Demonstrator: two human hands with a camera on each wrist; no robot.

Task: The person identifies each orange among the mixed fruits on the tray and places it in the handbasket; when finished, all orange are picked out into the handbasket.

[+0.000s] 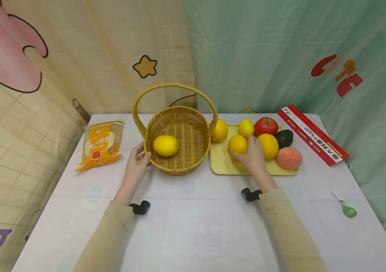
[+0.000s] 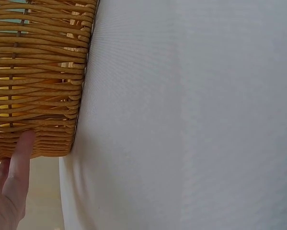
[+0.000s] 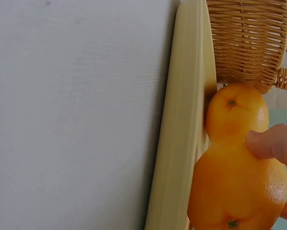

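My left hand [image 1: 136, 166] touches the outer left side of a wicker basket [image 1: 197, 160], its thumb close to the rim. In the left wrist view, an extended finger [image 2: 22, 158] rests on the woven wall. A lemon [image 1: 165, 146] lies inside the basket at the left. My right hand [image 1: 253, 155] holds an orange [image 1: 237, 144] over the yellow tray [image 1: 221, 165], the thumb on its near side. Behind it, another orange [image 1: 219, 130] sits between basket and tray. A third orange [image 1: 268, 146] lies just right of the hand.
Around the tray's right and back are a yellow fruit [image 1: 246, 127], a red apple [image 1: 266, 126], an avocado [image 1: 284, 138] and a pink peach-like fruit [image 1: 289, 158]. A red pasta box [image 1: 313, 135] and a green lollipop [image 1: 349, 210] lie right, an orange food bag [image 1: 100, 145] left.
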